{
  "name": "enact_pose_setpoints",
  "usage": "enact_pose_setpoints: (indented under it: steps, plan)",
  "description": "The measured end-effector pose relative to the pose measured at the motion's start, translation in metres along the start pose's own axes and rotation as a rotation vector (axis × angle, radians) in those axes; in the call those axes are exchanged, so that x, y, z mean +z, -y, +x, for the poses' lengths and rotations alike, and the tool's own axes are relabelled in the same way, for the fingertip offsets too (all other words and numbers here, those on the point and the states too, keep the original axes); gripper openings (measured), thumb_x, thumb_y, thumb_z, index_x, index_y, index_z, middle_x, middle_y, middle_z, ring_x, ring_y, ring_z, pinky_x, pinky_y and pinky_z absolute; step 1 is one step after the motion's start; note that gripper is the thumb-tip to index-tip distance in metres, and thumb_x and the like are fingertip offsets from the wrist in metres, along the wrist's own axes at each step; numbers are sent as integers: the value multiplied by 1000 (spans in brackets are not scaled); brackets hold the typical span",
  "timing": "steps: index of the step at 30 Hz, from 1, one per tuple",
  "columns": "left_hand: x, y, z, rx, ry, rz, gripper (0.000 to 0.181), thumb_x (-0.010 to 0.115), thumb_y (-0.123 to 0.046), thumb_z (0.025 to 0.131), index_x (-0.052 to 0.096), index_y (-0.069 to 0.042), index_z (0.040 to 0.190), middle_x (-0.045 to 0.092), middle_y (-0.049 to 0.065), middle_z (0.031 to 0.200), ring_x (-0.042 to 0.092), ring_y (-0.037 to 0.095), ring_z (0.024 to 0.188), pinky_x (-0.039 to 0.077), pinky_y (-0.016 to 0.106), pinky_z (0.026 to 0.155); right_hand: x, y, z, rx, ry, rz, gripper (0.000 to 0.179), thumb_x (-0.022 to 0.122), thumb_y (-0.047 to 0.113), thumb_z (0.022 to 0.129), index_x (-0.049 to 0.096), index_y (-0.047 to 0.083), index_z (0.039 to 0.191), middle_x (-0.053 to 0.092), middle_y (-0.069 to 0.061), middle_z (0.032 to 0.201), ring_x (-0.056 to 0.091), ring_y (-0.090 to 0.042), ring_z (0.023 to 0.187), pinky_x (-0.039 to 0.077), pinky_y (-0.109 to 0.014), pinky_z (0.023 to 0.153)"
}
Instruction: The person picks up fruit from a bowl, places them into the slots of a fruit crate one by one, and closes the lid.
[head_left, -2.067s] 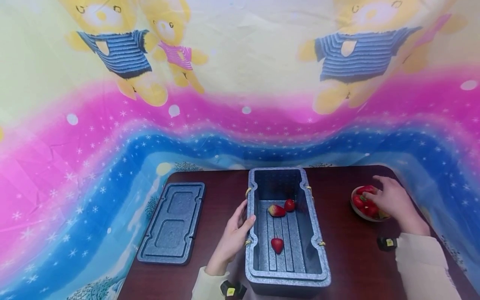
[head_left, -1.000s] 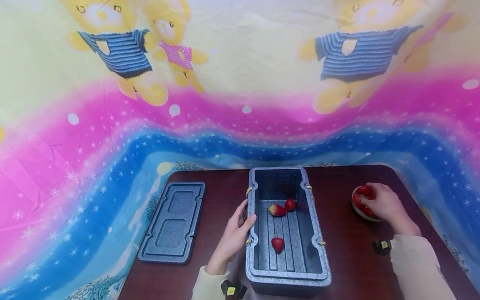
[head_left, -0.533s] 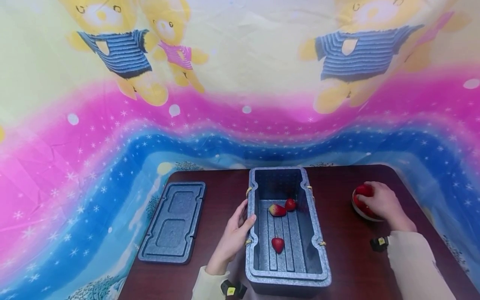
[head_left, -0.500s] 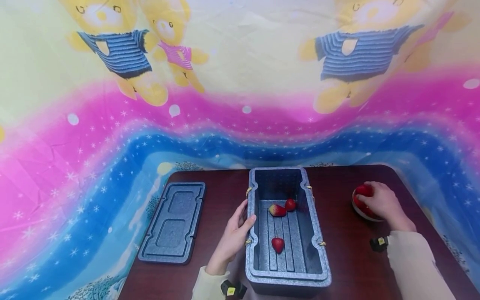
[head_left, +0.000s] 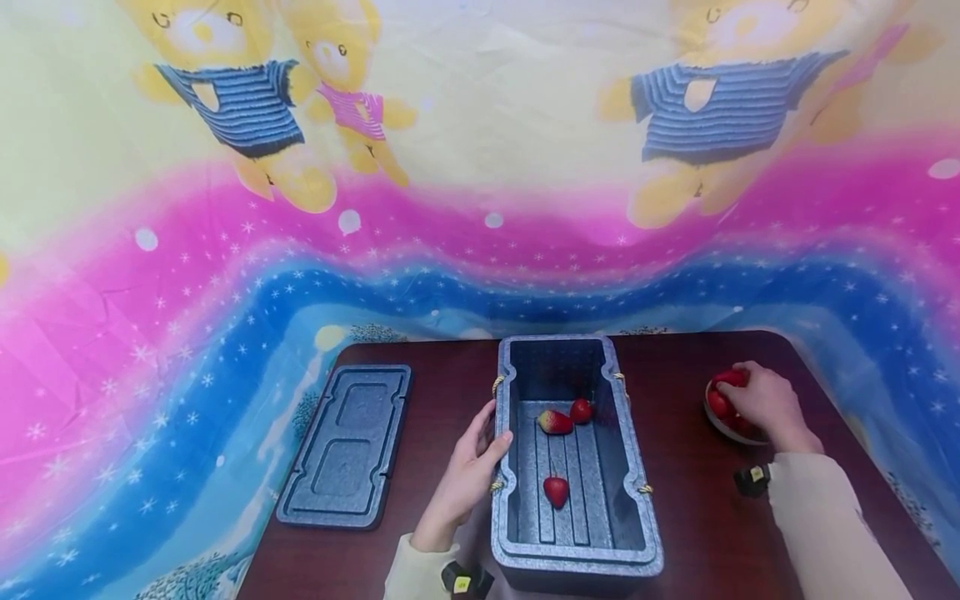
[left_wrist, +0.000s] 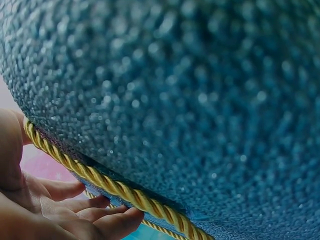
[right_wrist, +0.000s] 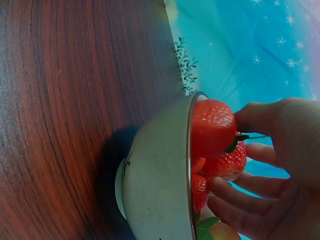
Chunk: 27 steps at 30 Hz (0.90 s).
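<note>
A long grey box (head_left: 577,557) with gold rope on its sides stands in the middle of the table. At its left wall is my left hand (head_left: 467,475), thumb across the rim and fingers along the outside, holding it steady. Three red fruits lie on the box floor: a pale-tipped strawberry (head_left: 555,422), a small red fruit (head_left: 581,410) behind it, and a strawberry (head_left: 556,492) nearer the front. On the right, my right hand (head_left: 772,404) reaches into a white bowl (right_wrist: 160,170) of strawberries, thumb and fingers round a strawberry (right_wrist: 227,162). Its fingertips are partly hidden by fruit.
A grey lid (head_left: 347,446) with two recessed panels lies flat to the left of the box. The dark wooden table (head_left: 690,500) ends at a patterned cloth backdrop (head_left: 480,167) with bears, which hangs behind and around it.
My right hand has come down from above the bowl and slightly left, its spread fingers closing round a strawberry there. The left hand and the box have stayed in place.
</note>
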<state>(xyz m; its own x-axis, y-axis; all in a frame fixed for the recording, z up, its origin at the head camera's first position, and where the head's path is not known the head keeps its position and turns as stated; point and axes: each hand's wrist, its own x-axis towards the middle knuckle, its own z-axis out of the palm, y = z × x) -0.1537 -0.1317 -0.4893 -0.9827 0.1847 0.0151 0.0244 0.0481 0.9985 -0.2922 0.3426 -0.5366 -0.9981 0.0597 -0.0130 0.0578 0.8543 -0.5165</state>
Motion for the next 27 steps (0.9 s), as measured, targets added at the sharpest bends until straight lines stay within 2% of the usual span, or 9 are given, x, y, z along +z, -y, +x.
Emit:
enact_pose_setpoints:
  steps: [4, 7, 17, 20, 27]
  plan:
    - [0, -1, 0, 0, -1, -8, 66, 56, -27, 105, 25, -7, 160, 30, 19, 162, 30, 36, 148, 33, 54, 115, 1, 1, 3, 41, -7, 0, 64, 65, 33, 96, 45, -12, 136, 59, -38, 112, 62, -42, 82, 55, -43, 58]
    - [0, -2, 0, 3, -1, -11, 66, 56, -26, 105, 24, -7, 160, 29, 19, 162, 30, 36, 148, 33, 54, 115, 0, 2, 4, 62, -12, -7, 63, 66, 30, 94, 45, -12, 136, 57, -39, 113, 61, -42, 82, 54, -43, 57]
    - [0, -3, -1, 3, -1, -12, 66, 56, -26, 105, 24, -7, 160, 29, 19, 163, 30, 36, 148, 34, 53, 115, -2, 3, 4, 65, 4, -21, 63, 70, 29, 92, 46, -12, 134, 43, -39, 113, 48, -51, 93, 51, -55, 68]
    - [0, -3, -1, 0, -2, -8, 66, 55, -26, 105, 24, -7, 160, 28, 18, 163, 30, 36, 148, 34, 53, 115, 0, 2, 3, 56, -13, -5, 61, 72, 28, 91, 49, -12, 131, 47, -39, 113, 49, -51, 94, 52, -56, 70]
    - [1, -3, -1, -1, 0, -12, 66, 56, -27, 105, 24, -7, 160, 29, 18, 163, 30, 36, 148, 34, 54, 115, 0, -1, 1, 82, -26, 53, 61, 74, 29, 90, 48, -8, 131, 56, -38, 114, 57, -47, 88, 55, -45, 60]
